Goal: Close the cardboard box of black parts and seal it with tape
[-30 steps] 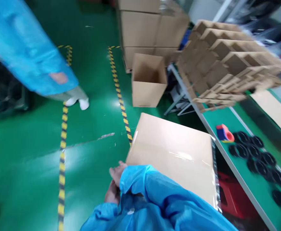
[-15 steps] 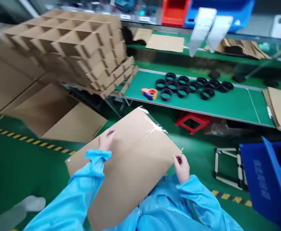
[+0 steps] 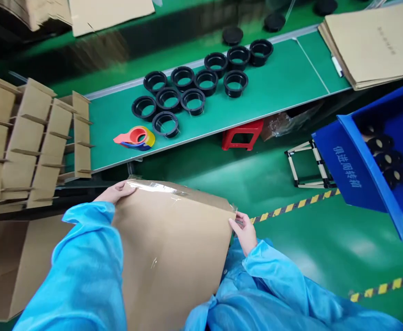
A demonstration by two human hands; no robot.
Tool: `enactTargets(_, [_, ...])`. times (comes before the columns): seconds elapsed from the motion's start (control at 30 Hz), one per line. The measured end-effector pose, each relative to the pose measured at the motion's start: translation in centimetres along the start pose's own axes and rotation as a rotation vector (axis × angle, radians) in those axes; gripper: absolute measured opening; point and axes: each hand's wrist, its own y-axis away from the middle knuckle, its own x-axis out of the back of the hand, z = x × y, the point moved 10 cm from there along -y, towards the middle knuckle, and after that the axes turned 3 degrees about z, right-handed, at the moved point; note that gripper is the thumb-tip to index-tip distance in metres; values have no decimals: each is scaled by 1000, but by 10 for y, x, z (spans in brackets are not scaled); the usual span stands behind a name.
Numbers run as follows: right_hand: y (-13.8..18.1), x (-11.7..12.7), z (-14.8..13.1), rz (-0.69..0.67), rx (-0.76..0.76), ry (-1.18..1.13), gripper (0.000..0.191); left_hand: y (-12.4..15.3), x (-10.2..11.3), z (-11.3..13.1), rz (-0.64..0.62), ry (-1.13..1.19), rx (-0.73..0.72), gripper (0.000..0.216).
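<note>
A large brown cardboard box (image 3: 180,234) is held up in front of my body, with clear tape (image 3: 160,186) along its far edge. My left hand (image 3: 116,192) grips the box's far left corner, thumb on the near face. At the far right corner, my right hand (image 3: 244,228) pinches the edge between thumb and fingers. Part of each hand's fingers is hidden behind the cardboard. Beyond the box, on the green bench, lies a red, yellow and blue tape dispenser (image 3: 137,138).
Several black rings (image 3: 167,124) stand on the green bench (image 3: 277,73). Cardboard dividers (image 3: 25,147) are stacked at left above an open carton (image 3: 36,262). Flat cardboard sheets (image 3: 377,41) lie at right. A red stool (image 3: 242,135) sits under the bench; a blue bin (image 3: 353,165) stands at right.
My left hand has moved from over the cardboard's face to its far left corner and closed there. My right hand stays on the right corner. The view has swung right and closer to the bench.
</note>
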Motion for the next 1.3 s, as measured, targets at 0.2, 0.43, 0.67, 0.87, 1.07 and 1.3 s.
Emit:
enactTargets(0.2, [4,0,5,-36,-102,-32,65,-11,-7,0,-68,19,-4,126])
enactTargets(0.43, [-16,-14,12,-245,-179,-83,70,-19,-14,11,-70,-14,-128,100])
enactTargets(0.67, [-21,-24,11,-347,-252,-227,56,-33,-10,10,-92,-28,-229,85])
enactTargets(0.87, [-23,-21,8,-282,-246,-309,50,-45,-2,1,-145,126,-177,79])
enactTargets(1.07, [-22,-20,4,-252,-226,-330,50,-46,1,-1,-112,161,-209,63])
enactTargets(1.3, [-23,-12,-6,-117,-145,-141,44,-48,5,5,-2,190,-155,52])
